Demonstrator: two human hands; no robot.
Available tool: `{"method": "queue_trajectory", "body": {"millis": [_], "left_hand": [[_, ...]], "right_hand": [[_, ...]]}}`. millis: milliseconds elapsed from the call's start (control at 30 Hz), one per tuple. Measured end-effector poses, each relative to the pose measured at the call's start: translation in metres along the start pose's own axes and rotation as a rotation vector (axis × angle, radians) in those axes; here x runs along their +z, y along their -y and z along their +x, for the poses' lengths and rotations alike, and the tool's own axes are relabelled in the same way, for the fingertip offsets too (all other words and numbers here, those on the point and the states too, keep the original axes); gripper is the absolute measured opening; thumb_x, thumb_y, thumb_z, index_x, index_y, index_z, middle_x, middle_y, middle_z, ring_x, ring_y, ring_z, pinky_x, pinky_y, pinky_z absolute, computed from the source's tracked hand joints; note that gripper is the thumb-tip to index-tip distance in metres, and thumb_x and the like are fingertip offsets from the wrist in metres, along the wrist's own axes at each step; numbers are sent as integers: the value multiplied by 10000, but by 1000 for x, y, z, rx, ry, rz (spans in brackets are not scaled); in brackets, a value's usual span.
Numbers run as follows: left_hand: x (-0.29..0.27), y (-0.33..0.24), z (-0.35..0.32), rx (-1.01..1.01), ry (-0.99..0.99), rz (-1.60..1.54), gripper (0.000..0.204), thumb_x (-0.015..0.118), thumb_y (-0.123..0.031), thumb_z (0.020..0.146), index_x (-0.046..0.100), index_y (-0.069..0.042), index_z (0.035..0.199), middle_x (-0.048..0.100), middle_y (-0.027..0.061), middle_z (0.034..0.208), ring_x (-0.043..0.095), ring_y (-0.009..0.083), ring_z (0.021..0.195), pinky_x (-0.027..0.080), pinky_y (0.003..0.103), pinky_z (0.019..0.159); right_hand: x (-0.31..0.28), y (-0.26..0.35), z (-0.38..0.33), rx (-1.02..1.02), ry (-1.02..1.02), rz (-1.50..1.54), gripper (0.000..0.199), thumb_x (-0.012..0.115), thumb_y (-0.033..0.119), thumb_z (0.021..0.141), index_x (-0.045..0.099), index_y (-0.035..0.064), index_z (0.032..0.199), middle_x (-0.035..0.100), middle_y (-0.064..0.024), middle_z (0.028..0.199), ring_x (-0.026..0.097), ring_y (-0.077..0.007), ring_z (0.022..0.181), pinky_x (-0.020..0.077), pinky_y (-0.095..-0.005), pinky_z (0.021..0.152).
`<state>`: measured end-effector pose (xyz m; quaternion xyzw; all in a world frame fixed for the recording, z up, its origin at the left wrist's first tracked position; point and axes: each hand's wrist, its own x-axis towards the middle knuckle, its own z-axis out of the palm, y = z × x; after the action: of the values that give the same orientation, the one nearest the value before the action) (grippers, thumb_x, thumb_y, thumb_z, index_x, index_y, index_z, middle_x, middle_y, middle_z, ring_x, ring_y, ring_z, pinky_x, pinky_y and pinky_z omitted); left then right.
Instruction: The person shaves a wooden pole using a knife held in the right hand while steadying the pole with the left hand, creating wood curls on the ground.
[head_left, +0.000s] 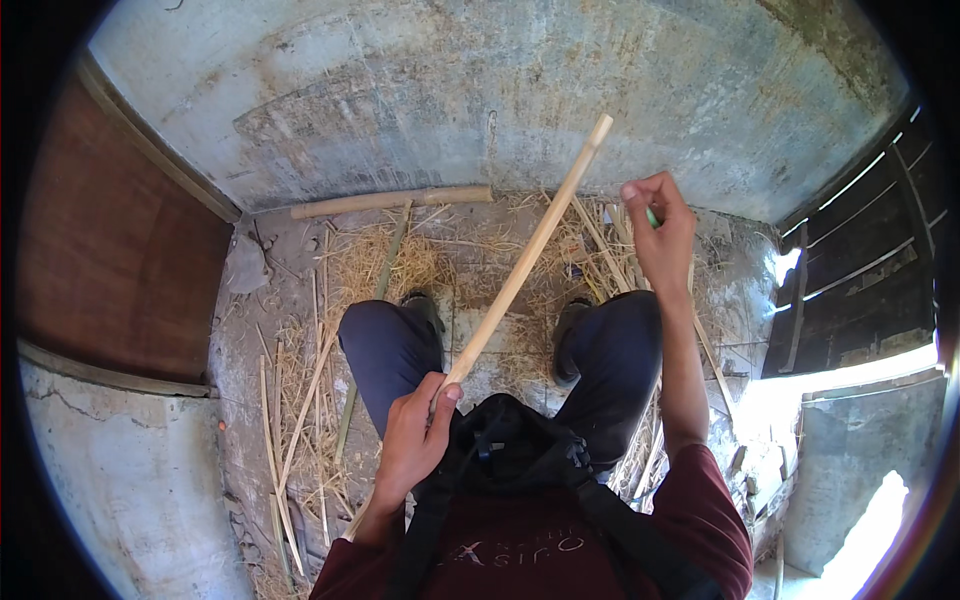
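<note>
My left hand (415,432) is closed around the lower part of a pale bamboo strip (528,262). The strip slants up and to the right, its far end raised in front of the wall. Apart from it, to the right, my right hand (662,235) is raised with the fingers curled. A small green thing (653,217) shows between those fingers; most of it is hidden, so its kind cannot be told. The strip's near end is partly hidden behind my left hand and forearm.
Between and around my feet, straw-like shavings (390,262) litter the floor. Long thin bamboo strips (272,420) lie to the left, others to the right. A thick bamboo pole (395,202) rests along the concrete wall (480,110). A brown panel (120,240) stands left, dark boards (855,260) right.
</note>
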<state>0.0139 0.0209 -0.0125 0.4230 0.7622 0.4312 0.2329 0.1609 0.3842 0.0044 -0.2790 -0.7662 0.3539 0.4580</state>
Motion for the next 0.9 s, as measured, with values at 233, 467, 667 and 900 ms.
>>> {"method": "queue_trajectory", "body": {"millis": [233, 467, 667, 900], "left_hand": [[0, 5, -1, -43, 0, -41, 220, 574, -180, 1149, 656, -7, 1041, 555, 139, 657, 559, 267, 545, 418, 400, 560], [1, 3, 0, -25, -38, -99, 202, 634, -160, 1122, 677, -4, 1001, 496, 68, 628, 445, 127, 535, 347, 349, 522], [-2, 6, -5, -3, -61, -91, 185, 699, -138, 1081, 708, 2, 961, 446, 29, 611, 375, 69, 532, 284, 310, 496], [-4, 13, -11, 3, -57, -83, 178, 709, -139, 1068, 722, 2, 960, 446, 22, 605, 368, 69, 517, 275, 310, 486]], "right_hand": [[4, 19, -15, -49, 54, 57, 146, 805, 132, 1003, 702, 33, 1032, 752, -42, 844, 668, -77, 763, 493, -282, 645], [21, 44, -44, -411, 280, -148, 165, 890, 112, 878, 774, 69, 987, 721, -93, 853, 690, -265, 680, 513, -392, 582], [16, 38, -30, -437, 94, -137, 151, 886, 57, 874, 777, 33, 976, 715, -103, 833, 682, -258, 676, 504, -380, 588], [10, 35, -18, -458, 46, -95, 141, 884, 33, 871, 775, 8, 957, 709, -112, 800, 679, -262, 678, 495, -364, 598]]}}
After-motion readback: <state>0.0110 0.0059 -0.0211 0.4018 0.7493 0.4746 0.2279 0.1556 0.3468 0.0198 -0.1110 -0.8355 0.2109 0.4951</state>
